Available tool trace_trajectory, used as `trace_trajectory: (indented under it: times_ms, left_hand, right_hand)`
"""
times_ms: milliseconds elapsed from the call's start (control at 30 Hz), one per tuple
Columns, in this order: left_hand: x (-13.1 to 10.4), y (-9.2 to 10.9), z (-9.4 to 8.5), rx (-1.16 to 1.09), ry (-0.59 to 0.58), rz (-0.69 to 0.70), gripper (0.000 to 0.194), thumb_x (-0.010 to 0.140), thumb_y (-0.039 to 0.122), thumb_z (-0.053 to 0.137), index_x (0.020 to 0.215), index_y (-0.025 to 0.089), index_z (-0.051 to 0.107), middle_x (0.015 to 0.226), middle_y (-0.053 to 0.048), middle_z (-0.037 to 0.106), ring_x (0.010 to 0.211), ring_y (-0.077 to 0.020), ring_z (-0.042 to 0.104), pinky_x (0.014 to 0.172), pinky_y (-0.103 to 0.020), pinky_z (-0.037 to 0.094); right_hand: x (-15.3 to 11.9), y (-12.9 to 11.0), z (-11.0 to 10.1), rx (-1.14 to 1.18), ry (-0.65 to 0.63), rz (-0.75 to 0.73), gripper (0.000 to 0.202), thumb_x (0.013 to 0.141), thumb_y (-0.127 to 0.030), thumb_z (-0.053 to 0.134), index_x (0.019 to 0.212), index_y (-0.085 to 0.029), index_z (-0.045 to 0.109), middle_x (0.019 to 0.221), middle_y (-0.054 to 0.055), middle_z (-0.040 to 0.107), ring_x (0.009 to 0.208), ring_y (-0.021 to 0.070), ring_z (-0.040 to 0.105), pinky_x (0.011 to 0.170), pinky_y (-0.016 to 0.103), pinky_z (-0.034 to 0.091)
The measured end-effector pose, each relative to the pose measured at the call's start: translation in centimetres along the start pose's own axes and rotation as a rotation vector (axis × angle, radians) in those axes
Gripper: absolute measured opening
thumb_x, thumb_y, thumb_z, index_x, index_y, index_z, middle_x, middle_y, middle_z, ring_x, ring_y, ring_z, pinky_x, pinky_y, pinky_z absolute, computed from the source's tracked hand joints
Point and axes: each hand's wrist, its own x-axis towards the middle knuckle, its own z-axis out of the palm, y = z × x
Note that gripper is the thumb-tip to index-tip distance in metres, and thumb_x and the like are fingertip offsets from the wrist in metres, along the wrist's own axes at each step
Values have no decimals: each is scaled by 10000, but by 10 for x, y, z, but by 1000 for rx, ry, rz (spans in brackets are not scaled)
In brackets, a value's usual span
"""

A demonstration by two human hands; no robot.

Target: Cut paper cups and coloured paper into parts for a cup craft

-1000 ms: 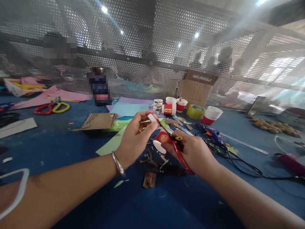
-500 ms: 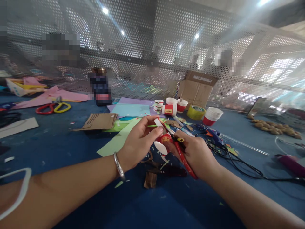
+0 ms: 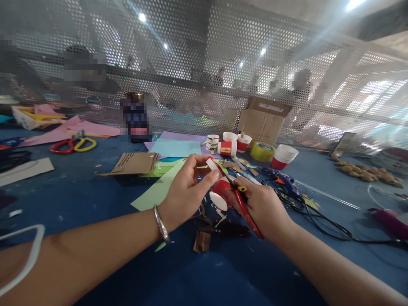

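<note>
My left hand, with a silver bangle at the wrist, pinches the cut white strip of a red-and-white paper cup between thumb and fingers. The cup's round white base faces me, and its red side is tilted below the strip. My right hand is wrapped round scissors with red and yellow handles. Their blades point up and left, against the edge of the strip. Part of the cup lies hidden behind the right fingers.
Several paper cups, yellow tape and a cardboard box stand ahead. A blue glue gun and black cable lie at right. Leftward are cardboard, other scissors and coloured paper.
The cup's lower part has swung slightly right and its white base shows rounder towards me. Both hands keep nearly the same place, still holding strip and scissors.
</note>
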Motion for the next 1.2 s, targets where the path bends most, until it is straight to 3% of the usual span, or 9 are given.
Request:
trace_trajectory:
  times_ms: [267, 433, 567, 800, 967, 1200]
  left_hand:
    - [0, -4, -5, 67, -61, 64, 368, 901, 331, 665, 1212, 199, 521, 1139, -86, 653, 1080, -220, 638, 871, -346, 554]
    - [1, -4, -4, 55, -59, 100, 362, 898, 302, 673, 1206, 188, 521, 1128, -80, 651, 1094, -210, 620, 862, -325, 546]
    - [2, -3, -2, -27, -38, 52, 394, 873, 298, 701, 1206, 186, 522, 1158, -81, 637, 1072, -201, 612, 881, -337, 532]
    - [8, -3, -3, -241, 1, -152, 361, 876, 346, 698, 1170, 166, 591, 1035, -51, 665, 877, -147, 635, 883, -351, 499]
    - [10, -8, -5, -198, -4, -75, 355, 870, 339, 719, 1151, 170, 581, 1081, -51, 664, 941, -158, 636, 914, -362, 505]
    - [5, -7, -3, -164, -70, -68, 335, 864, 292, 725, 1135, 183, 561, 998, -30, 677, 911, -152, 653, 828, -305, 542]
  right_hand:
    - [0, 1, 1, 21, 4, 6, 268, 946, -453, 534, 807, -224, 518, 419, -84, 404, 438, 114, 293, 463, 234, 229]
    - [1, -2, -2, 82, 6, 16, 344, 952, -506, 505, 767, -218, 531, 445, -63, 426, 477, 121, 331, 460, 231, 235]
    - [1, -2, -3, 62, 15, 2, 385, 959, -537, 474, 762, -216, 556, 444, -55, 426, 463, 123, 337, 457, 235, 235]
    - [0, 2, -3, -61, 41, -32, 338, 961, -498, 491, 811, -214, 597, 448, -57, 454, 431, 114, 320, 471, 242, 229]
    - [1, 8, 1, -121, 65, -29, 366, 962, -531, 471, 825, -215, 594, 442, -57, 447, 414, 116, 319, 476, 255, 216]
    - [0, 7, 0, -146, 81, -38, 340, 955, -520, 494, 820, -221, 583, 482, -45, 495, 437, 122, 376, 487, 250, 228]
